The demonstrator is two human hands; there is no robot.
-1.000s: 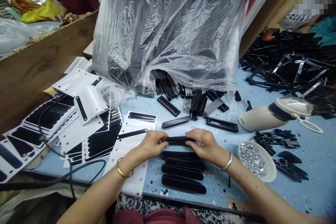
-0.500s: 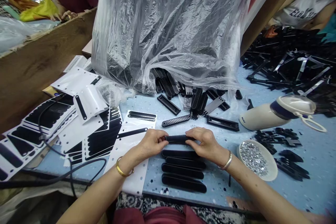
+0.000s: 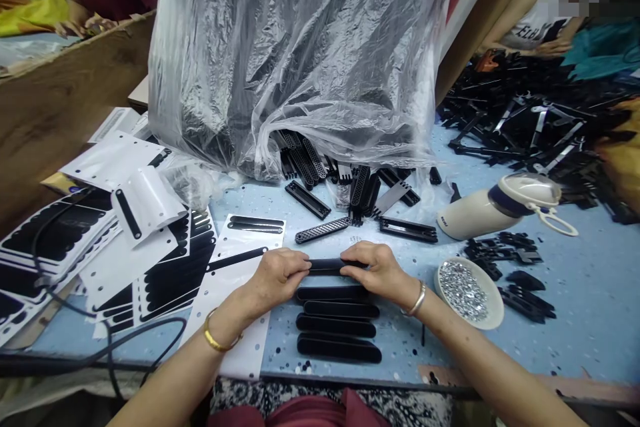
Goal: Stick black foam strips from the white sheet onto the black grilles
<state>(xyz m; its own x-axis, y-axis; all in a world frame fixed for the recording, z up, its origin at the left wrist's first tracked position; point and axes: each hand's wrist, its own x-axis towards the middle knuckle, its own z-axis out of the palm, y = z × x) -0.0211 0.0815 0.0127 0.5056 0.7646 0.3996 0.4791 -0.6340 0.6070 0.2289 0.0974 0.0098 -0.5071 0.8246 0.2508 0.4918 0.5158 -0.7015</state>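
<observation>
A black elongated strip-shaped piece (image 3: 326,267) is held level between my two hands. My left hand (image 3: 281,275) pinches its left end, and my right hand (image 3: 376,271) has fingers and thumb closed on its right end. Just below, several similar black pieces (image 3: 339,348) lie stacked in a column on the blue table. A white sheet with black strips (image 3: 245,307) lies under and beside my left forearm. Above my hands sit a perforated black piece (image 3: 323,230) and a slotted black piece (image 3: 409,229).
A bowl of small silvery parts (image 3: 467,292) and a cream bottle (image 3: 500,207) stand at the right. Sheets of black stickers (image 3: 170,273) and a cable (image 3: 107,347) lie left. Clear plastic (image 3: 300,60) covers the back. Other people sit at both upper corners, behind black frames (image 3: 540,120).
The view has shifted slightly, so the table items appear further left. Both hands keep their grip on the black piece. At the upper right, the person's posture and hand position look different.
</observation>
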